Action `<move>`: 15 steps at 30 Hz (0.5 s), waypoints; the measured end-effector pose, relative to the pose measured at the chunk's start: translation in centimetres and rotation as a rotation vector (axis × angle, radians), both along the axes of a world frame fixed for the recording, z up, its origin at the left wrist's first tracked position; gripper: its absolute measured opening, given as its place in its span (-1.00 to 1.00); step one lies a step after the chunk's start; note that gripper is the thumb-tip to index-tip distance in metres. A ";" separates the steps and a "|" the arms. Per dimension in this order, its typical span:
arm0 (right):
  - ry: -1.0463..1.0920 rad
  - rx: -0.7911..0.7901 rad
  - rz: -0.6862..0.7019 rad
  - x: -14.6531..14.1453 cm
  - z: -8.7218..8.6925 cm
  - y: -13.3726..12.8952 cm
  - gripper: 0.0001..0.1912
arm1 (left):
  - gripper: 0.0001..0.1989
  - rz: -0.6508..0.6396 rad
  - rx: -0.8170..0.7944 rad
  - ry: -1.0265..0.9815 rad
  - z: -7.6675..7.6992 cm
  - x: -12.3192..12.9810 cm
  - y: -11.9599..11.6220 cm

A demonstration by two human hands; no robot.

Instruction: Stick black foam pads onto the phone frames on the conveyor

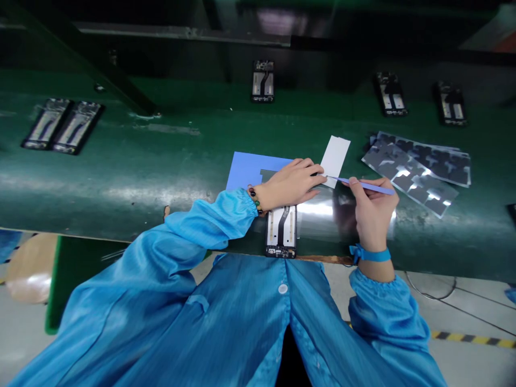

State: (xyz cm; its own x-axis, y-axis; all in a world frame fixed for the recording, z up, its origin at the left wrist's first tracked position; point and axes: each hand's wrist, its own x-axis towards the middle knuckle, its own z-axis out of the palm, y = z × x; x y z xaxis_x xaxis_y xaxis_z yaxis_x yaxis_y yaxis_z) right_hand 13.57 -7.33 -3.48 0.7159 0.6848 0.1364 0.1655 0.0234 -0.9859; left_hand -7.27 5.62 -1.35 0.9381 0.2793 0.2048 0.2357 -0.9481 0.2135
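Blue tweezers [377,187] pointing left, long axis crosswise, right hand [373,208] pinching them, left hand [287,185] spread

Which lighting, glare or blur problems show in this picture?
Head view: white glare on the green table near the front phone chassis, and bright reflections off the film sheets; head view: deep shadow across the background beyond the table; head view: the blue tool reads clearly, but its tip is too small for fine detail.
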 end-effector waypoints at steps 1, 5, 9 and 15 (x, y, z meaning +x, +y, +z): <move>-0.003 -0.002 0.003 -0.1 0.0 0.0 -0.47 | -0.62 -0.001 -0.017 -0.006 0.0 -0.1 0.0; -0.004 -0.001 0.022 -0.3 0.0 0.2 -0.48 | -0.62 0.000 -0.055 -0.029 -0.2 -0.1 0.1; 0.026 0.056 -0.019 -0.4 0.6 0.1 -0.47 | -0.60 0.001 -0.069 -0.041 -0.4 0.2 0.2; 0.060 0.056 0.023 -2.3 3.0 -5.3 -0.54 | -0.63 -0.022 -0.137 -0.194 1.8 -5.5 -2.0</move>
